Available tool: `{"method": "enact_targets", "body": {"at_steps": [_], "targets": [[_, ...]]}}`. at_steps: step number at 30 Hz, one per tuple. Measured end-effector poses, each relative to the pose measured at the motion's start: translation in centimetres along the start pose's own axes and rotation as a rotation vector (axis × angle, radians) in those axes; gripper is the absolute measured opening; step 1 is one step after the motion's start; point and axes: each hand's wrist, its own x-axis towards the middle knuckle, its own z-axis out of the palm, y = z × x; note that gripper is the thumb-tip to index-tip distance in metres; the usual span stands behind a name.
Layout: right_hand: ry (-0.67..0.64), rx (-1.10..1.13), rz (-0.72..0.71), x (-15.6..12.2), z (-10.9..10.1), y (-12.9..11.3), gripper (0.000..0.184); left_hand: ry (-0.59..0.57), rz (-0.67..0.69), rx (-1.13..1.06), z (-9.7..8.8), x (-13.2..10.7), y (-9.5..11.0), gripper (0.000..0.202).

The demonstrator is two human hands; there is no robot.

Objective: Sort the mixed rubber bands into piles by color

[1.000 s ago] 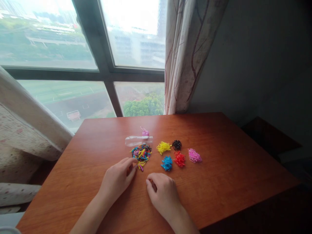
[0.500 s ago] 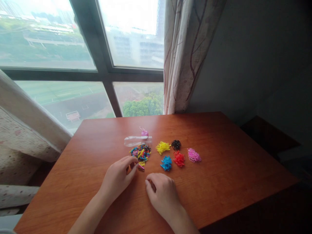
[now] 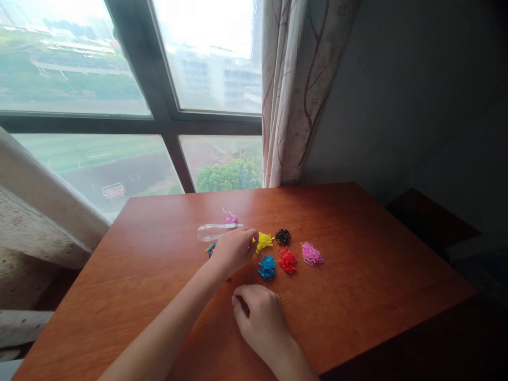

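Observation:
My left hand (image 3: 237,247) reaches over the mixed pile of small rubber bands (image 3: 211,248) and hides most of it. Its curled fingers touch the left edge of the yellow rubber bands (image 3: 264,242); whatever is between the fingertips is hidden. My right hand (image 3: 260,312) rests on the table, fingers curled in, with nothing showing in it. In front of it lie blue rubber bands (image 3: 266,268) and red rubber bands (image 3: 288,260). Black rubber bands (image 3: 283,237) sit behind the red ones, and pink rubber bands (image 3: 312,254) lie farther right.
A clear plastic bottle-shaped container (image 3: 214,232) lies on its side behind my left hand. Beside it is a small purple-pink piece with a loop (image 3: 231,217). The wooden table (image 3: 377,275) reaches up to a window and a patterned curtain (image 3: 297,90).
My left hand has moved from the front of the mixed pile forward and right to the yellow bands. My right hand stays in place. The view has shifted slightly.

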Motion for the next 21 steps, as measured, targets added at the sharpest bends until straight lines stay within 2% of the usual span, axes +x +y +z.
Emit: {"method": "enact_targets", "body": {"at_steps": [3, 6, 14, 21], "targets": [[0.000, -0.003, 0.002, 0.0, 0.0, 0.0, 0.013, -0.010, -0.016, 0.029, 0.1, 0.2, -0.1, 0.015], [-0.001, -0.004, 0.001, -0.1, 0.0, -0.1, 0.013, 0.000, -0.040, 0.044, -0.3, -0.7, -0.7, 0.018], [-0.049, -0.073, 0.029, 0.1, -0.3, -0.6, 0.013, 0.088, -0.174, 0.000, -2.0, -6.5, -4.0, 0.021], [-0.085, -0.198, 0.074, 1.5, 0.2, -1.5, 0.008, 0.076, -0.260, -0.148, -1.2, -10.6, -5.4, 0.024]]}}
